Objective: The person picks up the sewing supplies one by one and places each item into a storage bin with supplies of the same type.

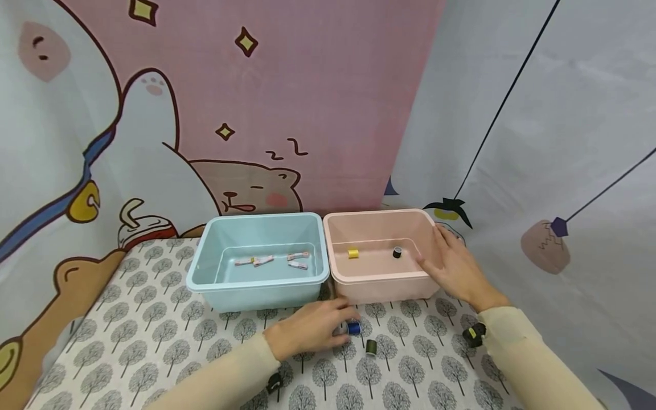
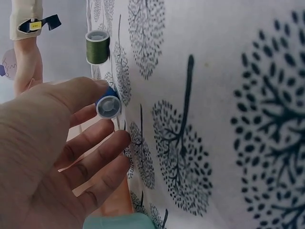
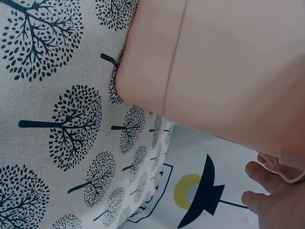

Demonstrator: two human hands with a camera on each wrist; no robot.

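Note:
My left hand [image 1: 319, 326] is low over the tablecloth, its thumb and fingers spread about a blue thread spool [image 2: 108, 103]. The thumb tip is right at the spool's upper side, and the other fingers reach out beneath it in the left wrist view. A dark green thread spool [image 1: 371, 347] stands just to the right. My right hand [image 1: 458, 267] grips the right rim of the pink bin [image 1: 379, 279], thumb on the inside and fingers over the outside. In that bin lie a yellow spool [image 1: 353, 253] and a black spool [image 1: 397, 252].
A light blue bin [image 1: 256, 293] stands against the pink bin's left side. Several small pinkish-white strips [image 1: 298, 265] lie in it. The table is covered with a tree-print cloth [image 1: 143, 336]; a cartoon-print curtain [image 1: 328, 102] hangs behind it.

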